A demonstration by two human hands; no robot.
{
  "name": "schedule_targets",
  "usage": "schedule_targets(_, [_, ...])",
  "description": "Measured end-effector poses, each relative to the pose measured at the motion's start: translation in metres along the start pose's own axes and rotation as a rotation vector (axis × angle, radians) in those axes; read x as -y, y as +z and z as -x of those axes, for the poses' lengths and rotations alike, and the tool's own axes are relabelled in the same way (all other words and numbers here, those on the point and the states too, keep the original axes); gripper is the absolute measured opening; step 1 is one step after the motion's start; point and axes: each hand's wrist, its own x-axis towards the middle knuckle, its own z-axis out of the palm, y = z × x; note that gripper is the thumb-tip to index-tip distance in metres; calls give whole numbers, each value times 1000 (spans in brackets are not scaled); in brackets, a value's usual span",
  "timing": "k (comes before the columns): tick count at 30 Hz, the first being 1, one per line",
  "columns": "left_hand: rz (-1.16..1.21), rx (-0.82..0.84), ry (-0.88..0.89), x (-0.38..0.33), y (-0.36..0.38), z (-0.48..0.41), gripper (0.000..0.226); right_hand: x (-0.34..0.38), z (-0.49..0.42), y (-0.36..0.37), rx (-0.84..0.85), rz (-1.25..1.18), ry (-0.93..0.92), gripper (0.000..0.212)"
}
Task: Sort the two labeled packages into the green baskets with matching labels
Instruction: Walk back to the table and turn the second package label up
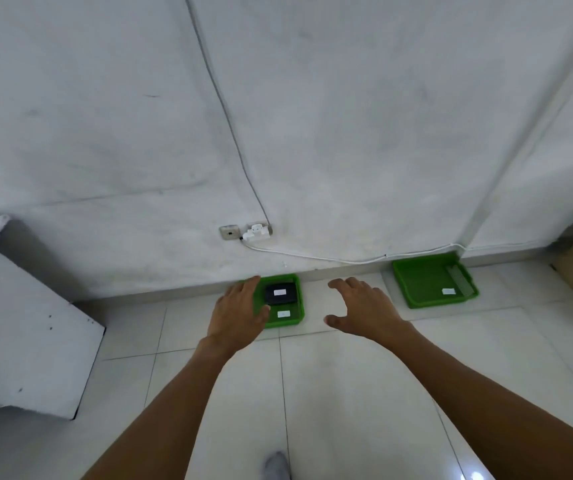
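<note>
Hovering both hands, left hand (240, 311) and right hand (364, 306), spread and empty, either side of the near basket (293, 320); black package (280, 294) sits inside it. I'd match labels before touching anything.

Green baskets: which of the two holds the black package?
The left green basket, beside the left hand, holds the black package with a white label. The right green basket holds a grey package instead.

Bare, sleeveless forearms, ringless hands (240, 313), one grey-socked foot (275, 464).
</note>
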Motion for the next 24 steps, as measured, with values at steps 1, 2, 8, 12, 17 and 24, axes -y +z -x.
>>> schedule_targets(1, [15, 6, -11, -16, 0, 15, 62, -8, 19, -5, -6, -5, 2, 68])
schedule_targets(2, [37, 13, -24, -28, 0, 27, 61, -14, 34, -9, -7, -6, 2, 67])
schedule_targets(8, [98, 63, 25, -106, 7, 92, 49, -55, 121, -29, 4, -38, 24, 56])
schedule_targets(12, [181, 97, 53, -138, 21, 118, 41, -76, 167, -34, -7, -71, 58, 50])
schedule_targets(17, [366, 105, 101, -176, 41, 144, 18, -104, 227, -32, -101, -236, 158, 42])
schedule_targets(24, [451, 121, 253, -237, 80, 181, 18, -147, 314, -19, -211, -311, 255, 38])
